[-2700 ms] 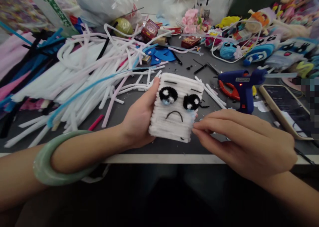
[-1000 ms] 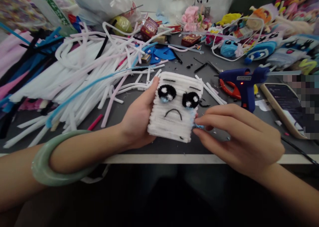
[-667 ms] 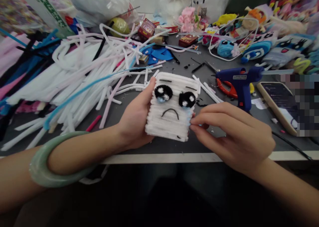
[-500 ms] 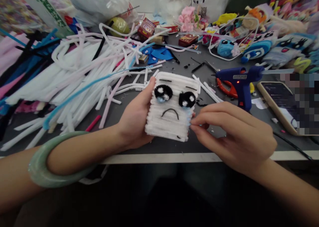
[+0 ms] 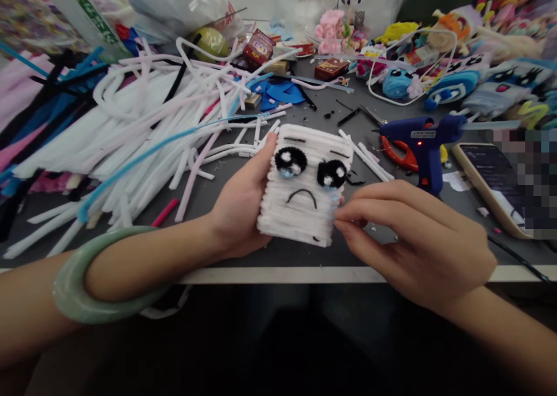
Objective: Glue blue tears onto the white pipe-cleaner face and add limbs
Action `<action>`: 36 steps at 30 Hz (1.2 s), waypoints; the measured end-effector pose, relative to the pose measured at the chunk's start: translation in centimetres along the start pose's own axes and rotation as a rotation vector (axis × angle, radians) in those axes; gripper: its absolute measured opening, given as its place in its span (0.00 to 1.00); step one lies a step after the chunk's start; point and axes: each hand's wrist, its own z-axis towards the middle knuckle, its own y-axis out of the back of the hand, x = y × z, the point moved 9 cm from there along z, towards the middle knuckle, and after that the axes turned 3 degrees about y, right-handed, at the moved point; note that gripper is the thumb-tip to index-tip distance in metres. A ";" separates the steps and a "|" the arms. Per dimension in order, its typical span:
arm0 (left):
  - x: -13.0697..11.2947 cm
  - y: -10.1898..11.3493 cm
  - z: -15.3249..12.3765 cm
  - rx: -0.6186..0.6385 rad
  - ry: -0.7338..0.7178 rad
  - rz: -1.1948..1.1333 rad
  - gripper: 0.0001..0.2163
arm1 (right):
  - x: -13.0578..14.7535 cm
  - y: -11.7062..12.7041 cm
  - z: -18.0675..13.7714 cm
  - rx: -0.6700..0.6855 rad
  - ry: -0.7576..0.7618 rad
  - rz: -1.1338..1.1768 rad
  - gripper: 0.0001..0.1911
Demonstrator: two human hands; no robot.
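My left hand (image 5: 241, 207) grips a white block (image 5: 304, 184) made of fuzzy white pipe cleaners, with two black pom-pom eyes, blue tears and a black frowning mouth. It holds the block by the left side, just above the table's front edge. A pale green bangle (image 5: 93, 277) circles that forearm. My right hand (image 5: 413, 242) is closed in a pinch against the block's lower right edge, below the right eye. Whatever sits between those fingertips is too small to name.
A big heap of white, pink and blue pipe cleaners (image 5: 130, 129) covers the left of the grey table (image 5: 282, 260). A blue glue gun (image 5: 424, 141) stands right of the block, over red-handled scissors (image 5: 395, 155). A phone (image 5: 496, 187) lies far right. Finished plush figures (image 5: 448, 86) crowd the back right.
The block and both hands have stayed nearly still. A light blue bit seen at the right fingertips a second ago is no longer visible. The view has shifted slightly.
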 end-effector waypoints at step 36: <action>0.0 0.2 0.0 -0.007 0.044 -0.001 0.30 | 0.6 0.6 -0.7 -0.060 0.138 -0.081 0.06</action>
